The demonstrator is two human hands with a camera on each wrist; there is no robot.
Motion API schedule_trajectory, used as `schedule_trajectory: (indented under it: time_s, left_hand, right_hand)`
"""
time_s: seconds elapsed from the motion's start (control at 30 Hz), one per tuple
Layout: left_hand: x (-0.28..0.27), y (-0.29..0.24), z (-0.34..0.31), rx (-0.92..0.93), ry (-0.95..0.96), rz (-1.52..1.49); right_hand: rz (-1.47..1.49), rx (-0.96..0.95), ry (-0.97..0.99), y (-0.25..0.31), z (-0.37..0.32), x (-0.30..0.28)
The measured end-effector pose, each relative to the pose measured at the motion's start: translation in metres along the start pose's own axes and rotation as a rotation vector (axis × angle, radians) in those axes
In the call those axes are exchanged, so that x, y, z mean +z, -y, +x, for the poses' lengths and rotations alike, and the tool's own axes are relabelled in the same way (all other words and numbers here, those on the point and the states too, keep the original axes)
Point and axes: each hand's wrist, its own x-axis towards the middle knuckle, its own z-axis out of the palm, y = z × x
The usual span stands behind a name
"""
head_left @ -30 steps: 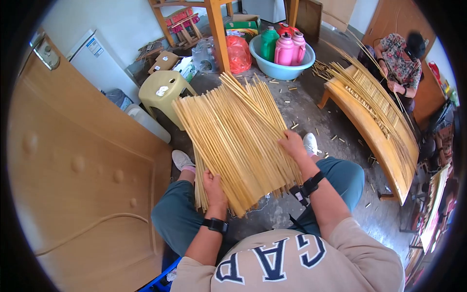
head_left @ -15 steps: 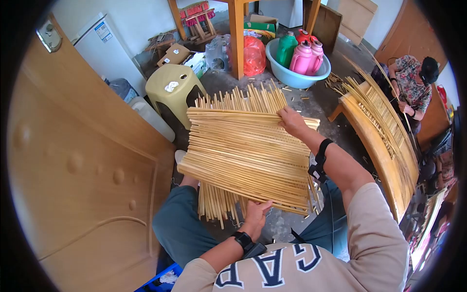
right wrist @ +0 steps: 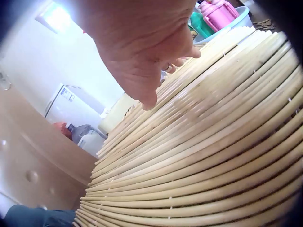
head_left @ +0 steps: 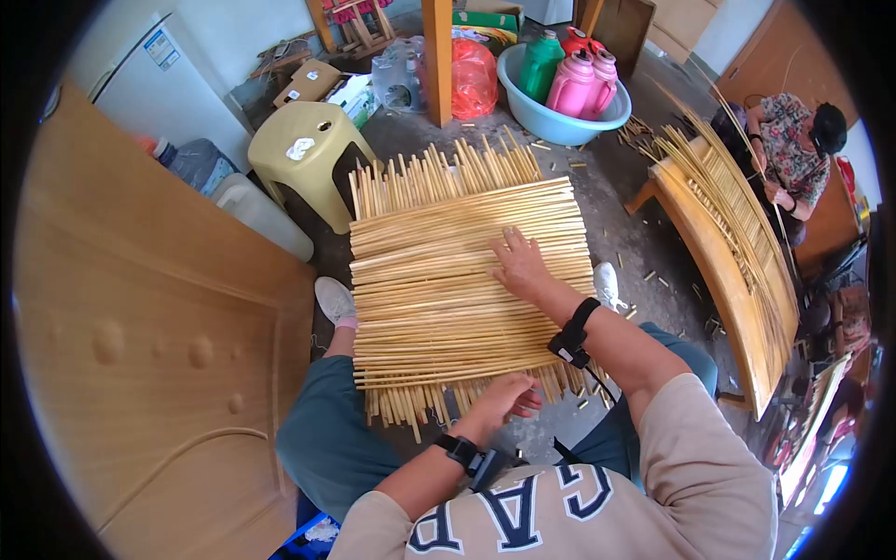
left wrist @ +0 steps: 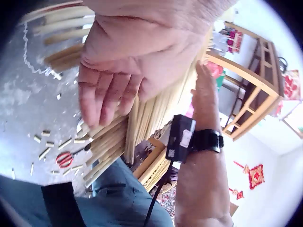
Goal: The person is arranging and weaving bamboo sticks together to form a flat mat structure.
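Moved in from the far edge, right hand [head_left: 519, 268] spread flat on the stick mat [head_left: 429, 308], mat lying crosswise on a lower layer [head_left: 439, 173] over the knees [head_left: 322, 420], left hand [head_left: 505, 396] fingers relaxed, touching the near stick ends.

A woven bamboo mat [head_left: 439, 280] is lying across the seated person's knees, over a second layer of sticks [head_left: 439, 173] pointing away. The right hand [head_left: 518, 264] is pressing flat on top, fingers spread. The left hand [head_left: 504, 397] is touching the near edge. Beyond, a yellow plastic stool [head_left: 303, 154] is standing.
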Motion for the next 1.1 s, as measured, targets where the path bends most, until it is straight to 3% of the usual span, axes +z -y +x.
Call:
schedule_trajectory:
  time_s: [0.03, 0.1, 0.17, 0.23, 0.27, 0.33, 0.37, 0.43, 0.47, 0.53, 0.67, 0.73, 0.77, 0.83, 0.9, 1.1]
  left_hand:
    - [0.001, -0.008, -0.009, -0.053, 0.022, 0.213]
    - [-0.003, -0.032, -0.022, 0.183, -0.030, 0.430]
    - [-0.015, -0.057, -0.032, 0.552, -0.304, 0.509]
    - [-0.038, -0.082, -0.035, 0.751, -0.632, 1.015]
    - [-0.047, -0.089, -0.040, 0.755, -0.621, 1.021]
    - [-0.059, -0.101, -0.048, 0.962, -1.031, 1.828]
    - [-0.062, -0.097, -0.049, 0.969, -1.025, 1.836]
    - [-0.061, -0.088, -0.056, 0.330, -0.958, 1.871]
    - [-0.059, -0.084, -0.056, 0.330, -0.959, 1.873]
    - [-0.039, -0.084, -0.066, 0.104, -0.937, 1.774]
    - [-0.044, -0.091, -0.057, 0.191, -0.941, 1.775]
    - [-0.044, -0.097, -0.043, 0.444, -0.894, 1.990]
    - [-0.045, -0.095, -0.036, 0.439, -0.905, 1.987]
    - [-0.045, -0.086, -0.023, 0.657, -0.697, 2.009]
    - [-0.042, -0.080, -0.018, 0.640, -0.657, 2.029]
    - [-0.045, -0.078, -0.017, 0.614, -0.567, 2.056]
  right_hand:
    - [-0.050, 0.004, 0.060, 0.008, -0.007, -0.002]
    - [-0.063, 0.012, 0.061, 0.013, -0.017, -0.002]
    - [-0.086, 0.026, 0.132, 0.019, -0.027, -0.006]
    - [-0.082, 0.014, 0.188, 0.026, -0.035, -0.006]
    - [-0.072, 0.001, 0.252, 0.029, -0.040, -0.005]
    - [-0.071, -0.047, 0.231, 0.026, -0.045, 0.013]
    - [-0.059, -0.110, 0.183, 0.025, -0.048, 0.020]
    - [-0.041, -0.200, 0.161, 0.023, -0.050, 0.017]
    - [-0.040, -0.200, 0.160, 0.020, -0.049, 0.016]
    - [0.089, -0.256, 0.119, 0.015, -0.046, 0.016]
    - [0.063, -0.150, 0.049, -0.005, -0.014, 0.004]
    - [0.019, 0.003, 0.011, -0.009, 0.009, -0.002]
    - [-0.006, 0.038, 0.033, -0.008, 0.020, -0.006]
    - [-0.014, 0.002, 0.069, 0.000, 0.039, -0.008]
    - [-0.079, -0.059, 0.144, 0.008, 0.058, 0.005]
    - [-0.118, -0.065, 0.088, 0.045, 0.084, 0.033]
